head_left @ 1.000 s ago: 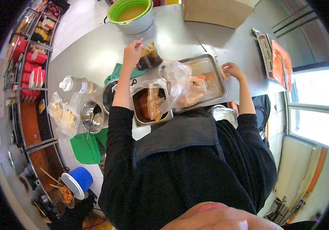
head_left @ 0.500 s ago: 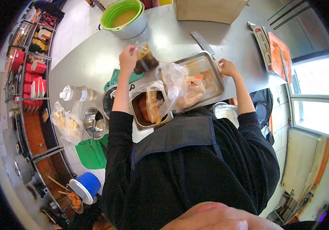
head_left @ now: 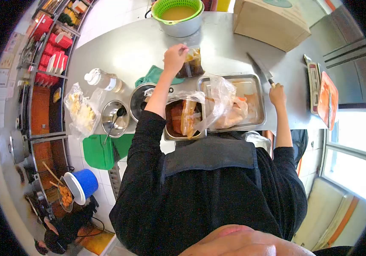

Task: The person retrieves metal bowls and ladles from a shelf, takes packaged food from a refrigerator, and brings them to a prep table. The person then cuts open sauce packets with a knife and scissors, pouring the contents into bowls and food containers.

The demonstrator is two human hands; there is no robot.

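Observation:
My left hand [head_left: 175, 59] is closed on the top edge of a clear plastic bag of dark brown sauce [head_left: 190, 68], which rests on the steel table behind the trays. At the right, my right hand [head_left: 278, 94] grips the light handle of a long knife [head_left: 259, 66], its blade pointing away and to the left. Between my arms, a shallow metal tray [head_left: 256, 112] bears a clear bag of pale raw meat [head_left: 230, 115]. Left of it, a deeper metal pan [head_left: 170, 133] contains reddish-brown contents and a plastic bag with brown residue [head_left: 188, 117].
A grey pot with a green strainer [head_left: 179, 23] and a cardboard box [head_left: 268, 23] stand at the back. Leftward are a steel bowl with a spoon [head_left: 109, 112], a clear bottle [head_left: 106, 81] and a food bag [head_left: 79, 112]. An orange board [head_left: 328, 100] lies right. Someone in dark clothing [head_left: 70, 226] is lower left.
My right hand has taken the knife by its handle and drawn it right, away from the tray's edge. My left hand still pinches the sauce bag. The whole view has shifted.

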